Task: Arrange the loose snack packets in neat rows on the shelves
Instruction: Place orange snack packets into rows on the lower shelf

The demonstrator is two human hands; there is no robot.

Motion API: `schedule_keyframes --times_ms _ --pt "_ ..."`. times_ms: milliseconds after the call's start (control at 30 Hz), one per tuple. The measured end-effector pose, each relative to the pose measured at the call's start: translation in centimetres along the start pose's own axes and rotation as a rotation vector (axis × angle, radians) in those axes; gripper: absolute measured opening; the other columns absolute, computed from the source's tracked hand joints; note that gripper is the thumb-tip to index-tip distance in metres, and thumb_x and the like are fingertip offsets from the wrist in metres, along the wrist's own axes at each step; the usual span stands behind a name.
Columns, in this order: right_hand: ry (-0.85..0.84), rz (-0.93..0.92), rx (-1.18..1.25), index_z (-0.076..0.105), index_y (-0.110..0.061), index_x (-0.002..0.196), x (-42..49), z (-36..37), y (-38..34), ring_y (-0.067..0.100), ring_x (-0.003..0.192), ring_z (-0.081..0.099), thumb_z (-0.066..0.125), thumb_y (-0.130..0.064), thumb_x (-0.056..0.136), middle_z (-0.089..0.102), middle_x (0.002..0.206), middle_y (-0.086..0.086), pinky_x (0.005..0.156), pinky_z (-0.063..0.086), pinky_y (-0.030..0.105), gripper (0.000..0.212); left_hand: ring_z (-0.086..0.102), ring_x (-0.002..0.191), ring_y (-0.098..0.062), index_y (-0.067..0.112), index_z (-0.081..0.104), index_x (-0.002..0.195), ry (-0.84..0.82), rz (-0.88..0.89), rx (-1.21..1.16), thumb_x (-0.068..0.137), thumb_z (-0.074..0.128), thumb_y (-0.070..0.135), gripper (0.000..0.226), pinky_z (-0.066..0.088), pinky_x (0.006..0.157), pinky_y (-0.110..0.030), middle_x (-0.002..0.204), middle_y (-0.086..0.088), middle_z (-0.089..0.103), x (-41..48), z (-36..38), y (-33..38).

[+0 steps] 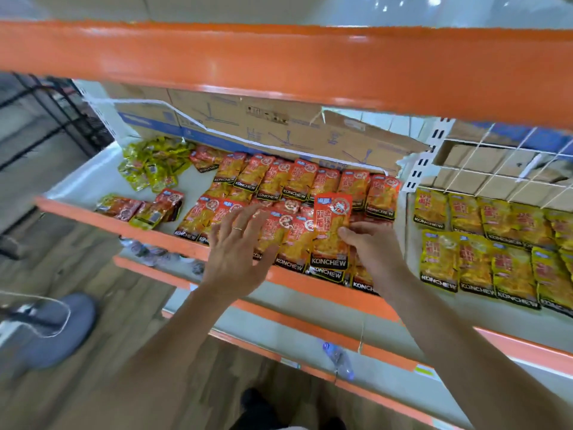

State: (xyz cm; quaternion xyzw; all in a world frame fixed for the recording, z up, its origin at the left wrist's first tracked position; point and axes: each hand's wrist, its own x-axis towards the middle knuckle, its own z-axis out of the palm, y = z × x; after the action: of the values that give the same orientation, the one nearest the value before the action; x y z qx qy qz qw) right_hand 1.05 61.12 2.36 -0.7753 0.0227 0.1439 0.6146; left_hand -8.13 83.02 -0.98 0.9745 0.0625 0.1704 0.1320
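Red-orange KONCHEW snack packets [297,181] lie in overlapping rows on the white shelf [93,178] with an orange front lip. My right hand [372,243] grips one red packet [331,225] by its lower right side and holds it upright over the front row. My left hand [238,246], ring on one finger, hovers flat with fingers spread over the front-row packets. Loose yellow-green packets [152,162] are heaped at the shelf's back left. A small loose pile of red and yellow packets [142,209] sits at the front left.
Yellow KONCHEW packets [483,240] lie in rows on the neighbouring shelf to the right. Cardboard boxes [263,119] stand behind the packets. An orange beam [279,60] crosses overhead. Lower shelves [310,330] jut out below, with a plastic bottle [338,358]. A grey shoe [59,327] is on the floor.
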Motion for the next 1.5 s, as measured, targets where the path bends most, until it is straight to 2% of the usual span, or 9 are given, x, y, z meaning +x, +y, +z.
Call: schedule_keyframes --times_ms 300,500,633,700,767,833,900,1100,1500 --pt "-0.167 -0.062 -0.217 0.064 0.013 0.082 1.6 8.3 -0.5 0.016 0.048 0.034 0.067 -0.017 0.089 0.046 0.055 0.009 0.048 0.027 0.025 0.031 0.029 0.142 -0.026 0.030 0.040 0.147 -0.036 -0.025 0.014 0.094 0.043 0.056 0.059 0.028 0.109 -0.053 0.156 0.007 0.037 0.0 -0.5 -5.6" --pt "-0.100 -0.053 -0.435 0.075 -0.005 0.077 2.5 12.6 0.1 0.014 0.045 0.044 0.065 -0.024 0.092 0.056 0.052 0.001 0.047 0.032 0.022 0.027 0.032 0.139 -0.026 0.029 0.047 0.142 -0.076 0.060 -0.016 0.090 0.046 0.052 0.057 0.031 0.106 -0.056 0.154 0.004 0.041 1.6 0.9 -8.5" --pt "0.079 -0.179 -0.549 0.049 -0.016 0.048 1.9 11.4 0.5 0.010 0.040 0.034 0.059 -0.036 0.095 0.040 0.039 -0.008 0.047 0.027 0.027 0.053 0.028 0.142 -0.024 0.035 0.044 0.143 -0.160 0.115 -0.067 0.090 0.041 0.055 0.057 0.027 0.109 -0.058 0.154 0.005 0.039 2.5 2.7 -8.4" --pt "0.256 -0.271 -0.580 0.063 -0.017 0.063 1.9 8.8 1.0 0.014 0.054 0.051 0.056 -0.036 0.097 0.057 0.055 -0.007 0.053 0.034 0.028 0.039 0.031 0.142 -0.025 0.035 0.047 0.142 -0.192 0.176 -0.078 0.089 0.042 0.055 0.057 0.027 0.109 -0.058 0.154 0.006 0.040 2.8 3.8 -8.3" --pt "0.382 -0.313 -0.656 0.074 -0.020 0.100 2.3 5.0 2.0 0.019 0.091 0.062 0.056 -0.027 0.096 0.070 0.097 -0.002 0.074 0.045 0.028 0.020 0.036 0.140 -0.027 0.032 0.051 0.139 -0.205 0.223 -0.059 0.090 0.042 0.055 0.055 0.028 0.109 -0.057 0.151 0.005 0.045 3.1 4.5 -8.2" --pt "0.377 -0.293 -0.811 0.064 -0.021 0.129 3.0 1.1 3.8 0.025 0.127 0.048 0.056 -0.023 0.096 0.059 0.135 0.001 0.103 0.039 0.039 0.034 0.040 0.137 -0.027 0.030 0.054 0.136 -0.203 0.252 -0.045 0.092 0.041 0.054 0.052 0.027 0.111 -0.056 0.147 0.007 0.049 3.3 4.9 -8.1" --pt "0.285 -0.215 -0.980 0.049 -0.028 0.145 3.0 -1.4 5.6 0.021 0.146 0.026 0.053 -0.032 0.099 0.038 0.156 -0.004 0.115 0.024 0.049 0.046 0.041 0.137 -0.024 0.032 0.054 0.135 -0.207 0.259 -0.055 0.092 0.040 0.054 0.050 0.025 0.112 -0.057 0.147 0.011 0.049 3.4 4.9 -8.0" --pt "0.234 -0.210 -1.043 0.037 -0.036 0.151 0.7 -2.3 8.4 0.012 0.152 0.008 0.050 -0.042 0.100 0.023 0.161 -0.016 0.118 0.011 0.048 0.052 0.044 0.135 -0.016 0.034 0.053 0.135 -0.201 0.242 -0.089 0.092 0.040 0.055 0.050 0.022 0.114 -0.056 0.148 0.016 0.047 3.5 4.7 -7.6" --pt "0.252 -0.194 -0.867 0.058 -0.036 0.127 -1.3 -2.6 8.4 0.024 0.129 0.033 0.074 -0.045 0.082 0.046 0.136 -0.008 0.105 0.026 0.049 0.049 0.043 0.132 -0.022 0.029 0.059 0.131 -0.294 0.109 -0.107 0.082 0.065 0.067 0.062 0.022 0.114 -0.050 0.145 0.007 0.046 5.1 3.6 -6.5"
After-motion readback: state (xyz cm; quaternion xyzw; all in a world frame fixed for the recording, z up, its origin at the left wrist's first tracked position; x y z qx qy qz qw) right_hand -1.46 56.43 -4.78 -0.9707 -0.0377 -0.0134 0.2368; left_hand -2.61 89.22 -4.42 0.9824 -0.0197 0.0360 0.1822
